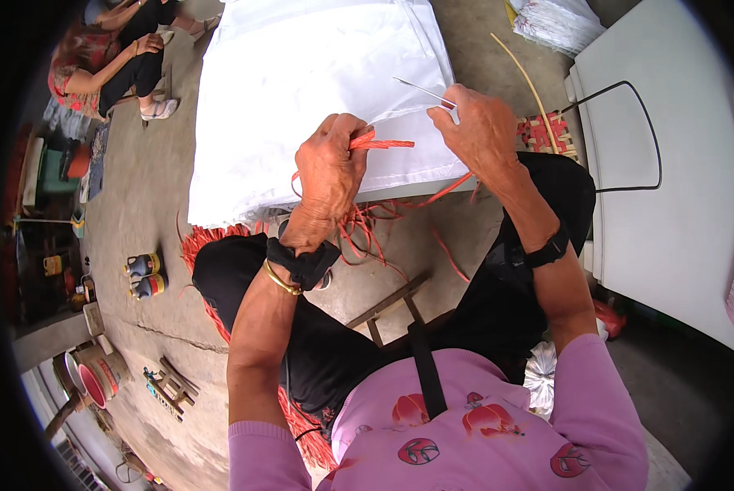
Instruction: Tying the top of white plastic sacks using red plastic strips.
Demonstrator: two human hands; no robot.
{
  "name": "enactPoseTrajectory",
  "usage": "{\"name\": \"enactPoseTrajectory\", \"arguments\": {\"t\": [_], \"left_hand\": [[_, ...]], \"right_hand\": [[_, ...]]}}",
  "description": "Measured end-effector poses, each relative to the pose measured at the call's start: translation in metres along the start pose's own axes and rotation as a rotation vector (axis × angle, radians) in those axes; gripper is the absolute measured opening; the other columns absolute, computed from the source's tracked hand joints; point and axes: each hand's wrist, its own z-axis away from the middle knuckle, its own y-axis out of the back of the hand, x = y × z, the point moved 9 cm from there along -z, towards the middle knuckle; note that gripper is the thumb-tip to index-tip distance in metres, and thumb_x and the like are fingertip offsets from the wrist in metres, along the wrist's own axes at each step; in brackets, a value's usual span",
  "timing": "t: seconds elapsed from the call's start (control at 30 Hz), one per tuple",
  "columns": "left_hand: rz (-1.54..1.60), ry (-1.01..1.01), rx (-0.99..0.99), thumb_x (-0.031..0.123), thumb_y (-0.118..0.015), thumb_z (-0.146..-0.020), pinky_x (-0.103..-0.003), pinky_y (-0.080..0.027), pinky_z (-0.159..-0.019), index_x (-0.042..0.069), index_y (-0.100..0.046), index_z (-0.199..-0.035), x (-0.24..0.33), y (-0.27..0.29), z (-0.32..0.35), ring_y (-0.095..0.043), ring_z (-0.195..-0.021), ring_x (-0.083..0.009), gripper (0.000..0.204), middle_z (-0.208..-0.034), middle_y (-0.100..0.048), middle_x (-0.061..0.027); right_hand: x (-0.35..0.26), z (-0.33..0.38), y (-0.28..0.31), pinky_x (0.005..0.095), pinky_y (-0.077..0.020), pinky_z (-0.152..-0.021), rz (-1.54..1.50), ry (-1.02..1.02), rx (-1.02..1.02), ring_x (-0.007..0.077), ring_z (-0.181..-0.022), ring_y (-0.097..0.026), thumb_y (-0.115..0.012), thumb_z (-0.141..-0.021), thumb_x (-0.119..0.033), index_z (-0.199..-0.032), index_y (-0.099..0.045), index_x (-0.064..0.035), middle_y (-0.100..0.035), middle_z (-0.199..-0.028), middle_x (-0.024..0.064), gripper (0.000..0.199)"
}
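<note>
L hand (332,168) closed in a fist around red strip (391,144), back of hand up; strip's short end sticks out past the thumb side, pointing R. L forearm comes up from lower L, near vert., w/ black band (303,263) and gold bangle (279,280) at the wrist.

R hand (480,131) pinches thin metal rod (420,88) btwn thumb & fingers; rod tip points up-L, over white cloth (301,98). R forearm slants up-L from lower R, elbow bent, black strap (547,247) near wrist. Hands apart, R a bit higher than L, both over the cloth's near part.

Strip is in L fist, above the cloth; loose red strands (371,233) hang below near edge, btwn the knees. Red bundle (207,241) by L knee.
</note>
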Motion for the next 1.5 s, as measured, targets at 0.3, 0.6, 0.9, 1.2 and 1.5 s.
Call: {"name": "enactPoseTrajectory", "arguments": {"t": [0.3, 0.6, 0.9, 1.2, 1.5], "left_hand": [[-0.024, -0.02, -0.132, 0.004, -0.064, -0.072, -0.036, -0.046, -0.054, 0.007, -0.056, -0.08, 0.0, -0.018, -0.001, -0.059, -0.064, -0.0296, 0.012, -0.075, -0.06, -0.0095], [-0.034, -0.107, 0.026, -0.001, -0.065, -0.074, -0.031, -0.046, -0.055, 0.004, -0.056, -0.08, 0.012, 0.017, -0.013, -0.058, -0.062, -0.0233, 0.012, -0.073, -0.059, -0.0077], [-0.44, -0.07, -0.048, 0.005, -0.066, -0.07, -0.036, -0.047, -0.056, 0.01, -0.054, -0.088, -0.004, 0.02, -0.011, -0.061, -0.068, -0.0279, 0.022, -0.081, -0.061, -0.0056], [-0.438, -0.196, -0.024, 0.013, -0.069, -0.069, -0.035, -0.046, -0.049, 0.009, -0.052, -0.09, 0.042, 0.008, -0.008, -0.059, -0.06, -0.0261, 0.027, -0.089, -0.055, -0.0055], [0.123, 0.288, 0.166, 0.016, -0.055, -0.085, -0.032, -0.039, -0.05, 0.003, -0.054, -0.077, -0.011, 0.021, -0.005, -0.045, -0.051, -0.0193, 0.016, -0.061, -0.049, -0.0097]], "right_hand": [[-0.036, 0.007, 0.001, 0.0376, -0.0484, -0.056, -0.005, 0.107, -0.012, 0.0268, -0.067, -0.062, -0.066, -0.074, -0.027, -0.079, -0.059, -0.0016, -0.061, -0.074, 0.0115, 0.027], [-0.003, -0.007, 0.023, 0.0398, -0.0484, -0.055, 0.066, -0.002, 0.281, 0.0283, -0.066, -0.061, -0.064, -0.068, -0.007, -0.084, -0.055, -0.0056, -0.059, -0.073, 0.0105, 0.018], [-0.004, 0.006, 0.029, 0.0428, -0.048, -0.066, -0.021, -0.06, 0.072, 0.0337, -0.075, -0.062, -0.06, -0.069, -0.003, -0.092, -0.054, -0.0063, -0.064, -0.079, 0.0131, 0.023], [-0.004, 0.01, 0.024, 0.0415, -0.0478, -0.063, -0.29, -0.025, 0.074, 0.0328, -0.07, -0.062, -0.058, -0.071, -0.005, -0.091, -0.055, -0.0069, -0.064, -0.074, 0.0136, 0.02], [-0.049, 0.011, -0.001, 0.0414, -0.045, -0.055, -0.518, 0.129, 0.1, 0.0318, -0.06, -0.06, -0.057, -0.071, -0.002, -0.087, -0.051, -0.0067, -0.06, -0.064, 0.0103, 0.018]]}}
